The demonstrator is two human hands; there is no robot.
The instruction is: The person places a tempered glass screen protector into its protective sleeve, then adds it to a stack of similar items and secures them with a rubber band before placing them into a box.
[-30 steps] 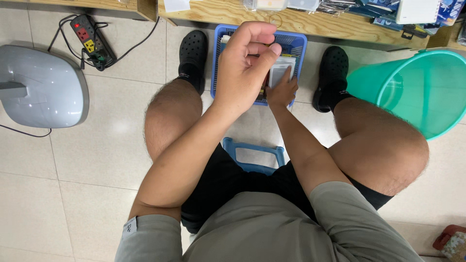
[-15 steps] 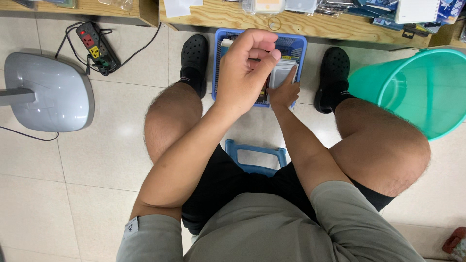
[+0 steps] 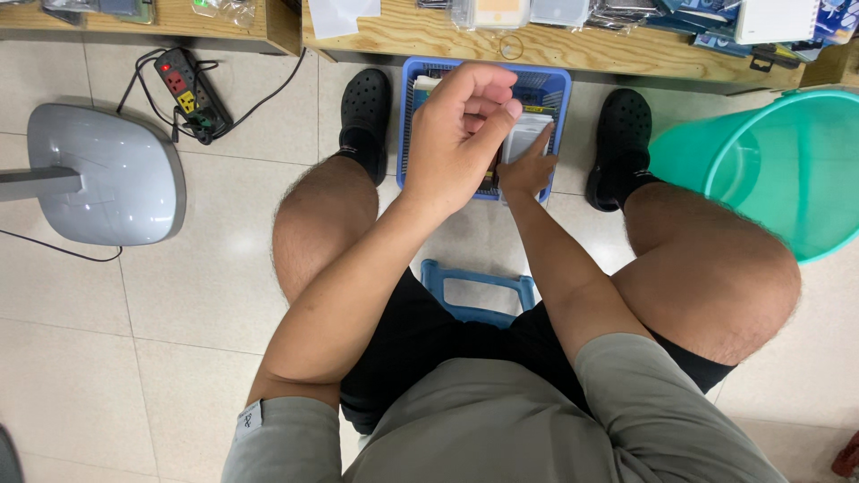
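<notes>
Fingers of the left hand (image 3: pixel 461 134) curl together above the blue plastic mesh basket (image 3: pixel 555 94), what they pinch hidden; the right hand (image 3: pixel 528 165) presses spread fingers on a pale flat packet (image 3: pixel 528 136) inside. Black clogs (image 3: pixel 365 121) flank the basket at nine and three o'clock, leaving narrow room. Both hands sit as before; the view has shifted slightly.

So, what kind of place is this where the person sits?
Probably a small shop or stockroom, seen from a low stool. A wooden shelf holds many small packaged goods, a blue basket of flat packets stands on the tiled floor between the feet, and a green plastic tub stands beside it.
</notes>
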